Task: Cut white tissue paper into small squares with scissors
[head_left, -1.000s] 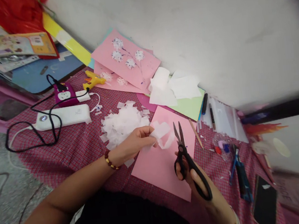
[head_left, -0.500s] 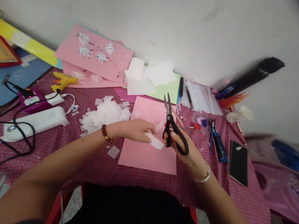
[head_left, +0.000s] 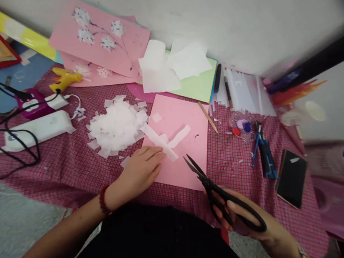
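Observation:
My left hand (head_left: pixel 143 168) lies flat, fingers stretched out, over the left edge of a pink sheet of paper (head_left: pixel 184 171). Its fingertips are close to white paper strips (head_left: pixel 179 137) that cross on the sheet; whether they touch cannot be told. Black-handled scissors (head_left: pixel 214 188) are in my right hand (head_left: pixel 235 210), their blades slightly apart and pointing up and left over the lower right of the sheet. Left of the sheet rises a heap of small white paper squares (head_left: pixel 116 126).
Pink sheets with white blossoms (head_left: pixel 102 37) lie at the back, beside a yellow glue gun (head_left: pixel 65 79). A white power strip (head_left: pixel 40 129) with black cables is at left. Right are a wooden stick (head_left: pixel 208 117), a paint palette (head_left: pixel 242 126) and a black phone (head_left: pixel 292 178).
My left hand has let go of a white strip, now on the pink sheet, and moved left and down. My right hand has carried the scissors down and right, away from the strips.

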The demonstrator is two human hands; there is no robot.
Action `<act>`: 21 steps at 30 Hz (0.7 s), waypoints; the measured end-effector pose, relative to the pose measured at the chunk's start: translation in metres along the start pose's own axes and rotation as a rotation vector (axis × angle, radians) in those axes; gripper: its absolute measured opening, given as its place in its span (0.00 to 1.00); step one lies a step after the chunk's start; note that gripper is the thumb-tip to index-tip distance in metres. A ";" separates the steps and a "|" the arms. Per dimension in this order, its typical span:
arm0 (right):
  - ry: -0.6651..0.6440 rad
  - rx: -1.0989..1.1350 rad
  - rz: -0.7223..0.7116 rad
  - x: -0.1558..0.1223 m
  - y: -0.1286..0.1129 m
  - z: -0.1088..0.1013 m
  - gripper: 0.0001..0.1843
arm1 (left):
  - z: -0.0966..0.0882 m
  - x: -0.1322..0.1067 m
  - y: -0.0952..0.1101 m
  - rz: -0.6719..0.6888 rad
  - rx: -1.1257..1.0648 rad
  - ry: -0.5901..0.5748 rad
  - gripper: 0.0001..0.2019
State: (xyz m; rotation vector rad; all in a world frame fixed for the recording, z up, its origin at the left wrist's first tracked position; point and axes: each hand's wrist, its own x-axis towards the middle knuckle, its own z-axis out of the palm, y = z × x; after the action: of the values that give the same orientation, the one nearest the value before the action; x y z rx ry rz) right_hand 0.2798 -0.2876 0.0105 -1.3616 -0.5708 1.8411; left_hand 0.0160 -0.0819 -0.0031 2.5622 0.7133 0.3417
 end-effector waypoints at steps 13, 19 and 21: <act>-0.071 -0.040 0.071 0.015 -0.010 0.001 0.18 | 0.017 -0.002 -0.006 -0.061 0.060 -0.014 0.13; -0.094 0.029 0.070 0.023 -0.009 0.002 0.17 | 0.019 -0.002 -0.007 -0.065 0.046 -0.005 0.13; -0.090 0.021 0.067 0.023 -0.009 0.002 0.18 | 0.020 -0.002 -0.007 -0.066 0.040 -0.008 0.14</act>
State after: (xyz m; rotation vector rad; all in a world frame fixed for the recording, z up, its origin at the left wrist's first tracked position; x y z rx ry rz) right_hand 0.2777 -0.2642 0.0041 -1.3036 -0.5568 1.9655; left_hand 0.0179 -0.0850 -0.0238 2.5697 0.8074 0.2988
